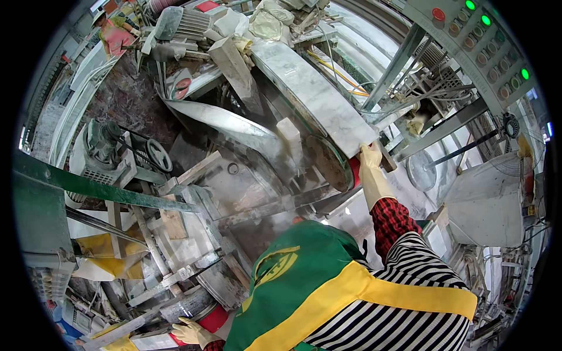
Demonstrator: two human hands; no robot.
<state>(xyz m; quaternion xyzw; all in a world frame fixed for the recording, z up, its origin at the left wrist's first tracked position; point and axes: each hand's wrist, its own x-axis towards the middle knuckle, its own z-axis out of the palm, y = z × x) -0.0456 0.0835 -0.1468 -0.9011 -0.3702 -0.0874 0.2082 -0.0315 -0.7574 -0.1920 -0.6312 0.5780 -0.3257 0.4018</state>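
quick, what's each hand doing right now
Left hand: gloved, resting on a red-rimmed drum; grip cannot be told.
Right hand: gloved, closed on the end of the marble slab.

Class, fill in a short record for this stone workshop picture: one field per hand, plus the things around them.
Right hand: gloved right hand grips the near end of the white marble slab
Left hand: gloved left hand rests on a red-rimmed drum at lower left
Beside slab: round disc
Upper right: control panel with green lights
Clothing: green and yellow apron, striped sleeve
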